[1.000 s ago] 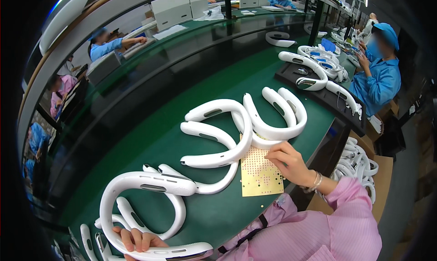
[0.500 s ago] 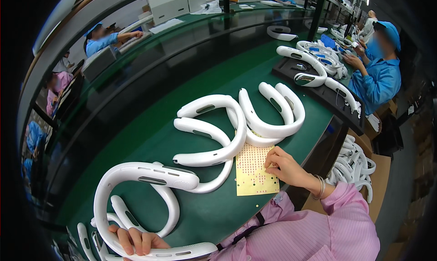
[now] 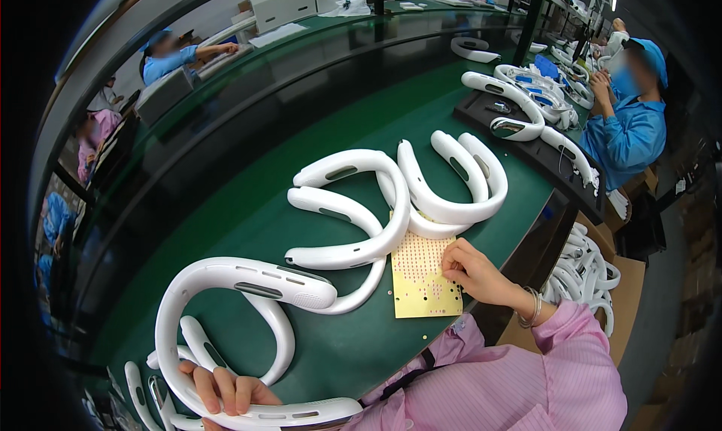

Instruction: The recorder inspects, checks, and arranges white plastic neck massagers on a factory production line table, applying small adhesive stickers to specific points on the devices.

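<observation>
My left hand is closed around the curved band of a white neck fan, lifted at the table's near left. Over the right side of a yellow sheet of small red stickers, my right hand has thumb and fingertips pinched together. Whatever lies between those fingertips is too small or hidden to tell. Beyond the sheet, one pair of white neck fans lies stacked, overlapping another pair to its right. More neck fans lie behind and beside the held one.
A black tray with neck fans stands at the far right, by a co-worker in blue. A cardboard box of white neck fans is right of the green table. Other people sit across the dark conveyor.
The held neck fan has tilted slightly in my left hand. My right hand stays over the sticker sheet, fingers pinched. The co-worker at right has raised their hands, and the view has shifted slightly.
</observation>
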Tool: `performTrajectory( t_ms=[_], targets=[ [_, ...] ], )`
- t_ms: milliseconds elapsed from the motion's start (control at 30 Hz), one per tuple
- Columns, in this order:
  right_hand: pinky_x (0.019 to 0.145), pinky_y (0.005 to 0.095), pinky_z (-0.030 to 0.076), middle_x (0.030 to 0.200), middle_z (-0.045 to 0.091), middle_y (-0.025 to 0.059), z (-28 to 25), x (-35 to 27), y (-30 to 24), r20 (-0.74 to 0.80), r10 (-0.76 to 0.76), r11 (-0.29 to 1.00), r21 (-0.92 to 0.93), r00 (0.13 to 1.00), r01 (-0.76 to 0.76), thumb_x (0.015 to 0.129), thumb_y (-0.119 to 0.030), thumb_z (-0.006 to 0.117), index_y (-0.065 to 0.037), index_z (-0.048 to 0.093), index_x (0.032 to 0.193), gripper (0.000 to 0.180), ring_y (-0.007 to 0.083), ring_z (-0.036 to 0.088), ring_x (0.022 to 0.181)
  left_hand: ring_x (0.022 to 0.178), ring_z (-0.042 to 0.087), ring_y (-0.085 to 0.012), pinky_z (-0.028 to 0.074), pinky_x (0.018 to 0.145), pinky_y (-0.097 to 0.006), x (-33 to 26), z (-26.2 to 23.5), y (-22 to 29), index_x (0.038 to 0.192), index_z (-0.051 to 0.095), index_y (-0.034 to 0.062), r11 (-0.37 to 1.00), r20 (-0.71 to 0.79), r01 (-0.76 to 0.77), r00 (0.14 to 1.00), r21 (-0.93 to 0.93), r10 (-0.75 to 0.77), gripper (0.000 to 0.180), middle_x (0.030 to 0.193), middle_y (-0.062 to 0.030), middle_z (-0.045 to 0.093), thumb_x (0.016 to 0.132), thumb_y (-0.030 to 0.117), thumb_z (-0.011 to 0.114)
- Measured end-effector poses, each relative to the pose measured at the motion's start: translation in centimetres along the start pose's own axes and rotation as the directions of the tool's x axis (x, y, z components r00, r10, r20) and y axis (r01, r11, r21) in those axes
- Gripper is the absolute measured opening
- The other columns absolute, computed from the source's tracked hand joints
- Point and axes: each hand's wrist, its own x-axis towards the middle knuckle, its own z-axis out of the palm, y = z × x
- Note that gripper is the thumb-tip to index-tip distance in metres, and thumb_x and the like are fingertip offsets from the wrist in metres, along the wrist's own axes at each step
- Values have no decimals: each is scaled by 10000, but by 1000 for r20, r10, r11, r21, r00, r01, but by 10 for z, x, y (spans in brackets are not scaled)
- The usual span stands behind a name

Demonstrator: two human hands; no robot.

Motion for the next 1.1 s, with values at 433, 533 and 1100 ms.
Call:
performTrajectory(
  t_ms=[433, 533, 1100],
  targets=[
    [844, 326, 470, 1101, 588, 126, 17, -19, 8, -183, -287, 920, -326, 940, 218, 728, -47, 690, 10, 605, 988, 279, 273, 572, 983, 659, 459, -134, 457, 613, -252, 0, -2, -1, 1257, 282, -80, 999, -39, 31, 999, 11, -30, 572, 835, -81, 438, 774, 9, 574],
    [868, 349, 466, 1093, 596, 133, 25, -24, 5, -262, -259, 936, -304, 930, 175, 733, -51, 678, 21, 610, 992, 277, 293, 559, 1037, 653, 458, -135, 458, 606, -253, -1, -3, 1, 1255, 282, -86, 1000, -51, 18, 999, 24, -17, 569, 830, -87, 440, 780, 17, 578],
    [767, 337, 490, 977, 631, 127, 33, -19, 4, -341, -281, 922, -354, 897, 155, 727, -20, 664, 37, 614, 857, 151, 282, 592, 894, 643, 465, -136, 475, 608, -253, 1, -5, -4, 1254, 275, -71, 999, -73, 33, 997, 7, -33, 561, 824, -90, 449, 791, 33, 574]
  ],
)
